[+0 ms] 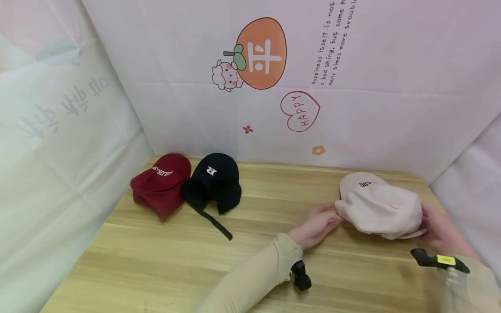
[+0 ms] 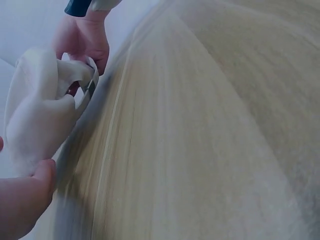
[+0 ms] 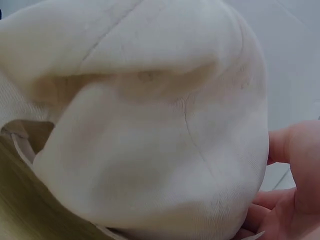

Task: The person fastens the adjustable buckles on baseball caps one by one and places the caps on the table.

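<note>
A pale beige baseball cap point(image 1: 379, 206) with dark lettering is held between both hands at the right of the table. My left hand point(image 1: 318, 226) grips its left edge, and in the left wrist view the thumb point(image 2: 45, 175) presses against the fabric. On the opposite side, my right hand point(image 1: 442, 232) grips the cap's right edge. The right wrist view shows its fingers point(image 3: 270, 200) partly hidden behind the creased crown point(image 3: 165, 140). A strap point(image 2: 92, 85) and the opening at the cap's back show in the left wrist view.
At the table's back left sit a dark red cap point(image 1: 164, 187) with white lettering and a black cap point(image 1: 215, 182) with a white R, side by side. The black cap's strap point(image 1: 215, 226) trails forward on the wooden table point(image 1: 164, 269). A printed white cloth point(image 1: 188, 117) hangs behind.
</note>
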`<state>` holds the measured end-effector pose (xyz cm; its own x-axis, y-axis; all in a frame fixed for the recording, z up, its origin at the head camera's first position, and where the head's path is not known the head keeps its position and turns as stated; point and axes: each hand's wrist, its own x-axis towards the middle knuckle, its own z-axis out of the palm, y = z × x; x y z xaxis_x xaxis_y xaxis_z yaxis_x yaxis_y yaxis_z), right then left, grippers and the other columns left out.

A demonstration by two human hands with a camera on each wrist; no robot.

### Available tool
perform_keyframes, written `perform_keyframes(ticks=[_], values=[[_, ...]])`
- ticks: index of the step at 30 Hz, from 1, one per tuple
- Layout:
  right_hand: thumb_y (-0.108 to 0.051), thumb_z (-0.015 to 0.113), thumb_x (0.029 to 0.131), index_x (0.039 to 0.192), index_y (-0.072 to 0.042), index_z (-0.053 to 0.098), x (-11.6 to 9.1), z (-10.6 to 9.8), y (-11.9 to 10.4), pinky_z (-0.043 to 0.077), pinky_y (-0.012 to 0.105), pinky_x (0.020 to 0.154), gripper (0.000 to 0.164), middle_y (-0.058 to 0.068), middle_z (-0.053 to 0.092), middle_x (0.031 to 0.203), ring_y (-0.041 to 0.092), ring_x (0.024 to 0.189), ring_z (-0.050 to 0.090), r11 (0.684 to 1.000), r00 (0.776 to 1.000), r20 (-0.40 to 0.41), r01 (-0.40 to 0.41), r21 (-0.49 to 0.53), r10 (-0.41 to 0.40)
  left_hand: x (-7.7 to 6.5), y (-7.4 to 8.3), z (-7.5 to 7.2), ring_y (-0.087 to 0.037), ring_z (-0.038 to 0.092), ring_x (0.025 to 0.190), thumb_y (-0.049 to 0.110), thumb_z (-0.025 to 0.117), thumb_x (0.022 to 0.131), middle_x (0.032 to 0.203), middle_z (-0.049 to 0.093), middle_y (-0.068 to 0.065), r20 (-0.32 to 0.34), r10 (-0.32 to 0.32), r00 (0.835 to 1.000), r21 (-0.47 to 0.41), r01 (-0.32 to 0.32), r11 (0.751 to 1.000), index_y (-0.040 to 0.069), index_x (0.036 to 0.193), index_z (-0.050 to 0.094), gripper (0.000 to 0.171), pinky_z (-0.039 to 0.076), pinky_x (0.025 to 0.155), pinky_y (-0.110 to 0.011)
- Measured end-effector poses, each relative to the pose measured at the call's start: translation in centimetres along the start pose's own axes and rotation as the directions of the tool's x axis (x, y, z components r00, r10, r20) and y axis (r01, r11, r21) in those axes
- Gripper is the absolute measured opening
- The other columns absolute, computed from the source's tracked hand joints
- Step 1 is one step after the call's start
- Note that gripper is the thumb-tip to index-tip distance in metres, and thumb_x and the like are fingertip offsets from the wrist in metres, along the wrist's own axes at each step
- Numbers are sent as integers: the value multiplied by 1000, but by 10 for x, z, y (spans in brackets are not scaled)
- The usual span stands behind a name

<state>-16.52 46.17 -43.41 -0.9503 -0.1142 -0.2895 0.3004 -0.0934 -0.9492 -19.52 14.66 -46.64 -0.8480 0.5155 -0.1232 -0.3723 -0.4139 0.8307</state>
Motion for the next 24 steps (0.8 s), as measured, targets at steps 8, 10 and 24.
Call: perform_keyframes(ticks=[8, 10, 24], values=[[-34, 32, 103, 97, -22, 60, -2, -9, 3, 48, 33, 73, 31, -7, 56, 98, 9, 89, 52, 994, 995, 26, -93, 62, 91, -5, -2, 12, -9, 48, 111, -7, 53, 80, 125, 54, 1, 179, -2, 984, 113, -19, 993, 5, 133, 48, 54, 37, 98, -33], [-31, 31, 104, 96, -22, 61, -2, -10, 4, 48, 33, 72, 32, -7, 57, 98, 8, 89, 52, 994, 997, 16, -82, 70, 81, -4, -2, 12, -7, 44, 117, -7, 53, 79, 131, 50, 3, 194, -7, 981, 122, -17, 992, 7, 136, 44, 59, 35, 99, -29], [-47, 36, 99, 132, -23, 35, 1, -9, 5, 40, 29, 88, 40, -8, 46, 120, 2, 108, 43, 994, 995, -49, -91, -53, 88, -1, 7, 11, -12, 42, 82, -2, 54, 80, 95, 48, 1, 164, -66, 984, 151, 41, 988, -4, 115, 49, 35, 34, 76, -30]])
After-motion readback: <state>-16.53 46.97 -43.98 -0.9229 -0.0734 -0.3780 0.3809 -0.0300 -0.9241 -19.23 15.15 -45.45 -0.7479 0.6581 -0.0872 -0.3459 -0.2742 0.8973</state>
